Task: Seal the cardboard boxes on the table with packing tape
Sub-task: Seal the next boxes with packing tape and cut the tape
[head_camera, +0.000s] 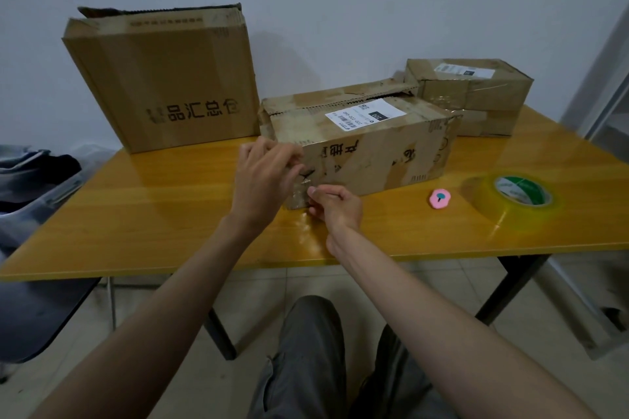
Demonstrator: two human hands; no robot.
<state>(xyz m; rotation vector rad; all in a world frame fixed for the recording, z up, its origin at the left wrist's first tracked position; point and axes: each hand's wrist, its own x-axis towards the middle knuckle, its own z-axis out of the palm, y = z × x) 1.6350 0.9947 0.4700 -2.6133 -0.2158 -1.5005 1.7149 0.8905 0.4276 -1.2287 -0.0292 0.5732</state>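
A long worn cardboard box (371, 146) with a white shipping label lies in the middle of the yellow table (170, 214); its top flaps gape slightly. At the box's near left end, my left hand (263, 173) has its fingers curled against the end face. Just below it, my right hand (335, 206) pinches something thin at the lower corner, apparently clear tape. A roll of clear packing tape (517, 197) with a green-and-white core lies flat on the table to the right. A small pink cutter (440, 198) sits between the box and the roll.
A tall box (160, 78) with printed characters stands at the back left against the wall. A taped box (473, 95) sits at the back right. A chair with clothing (34, 180) stands left of the table. My knees are under the front edge.
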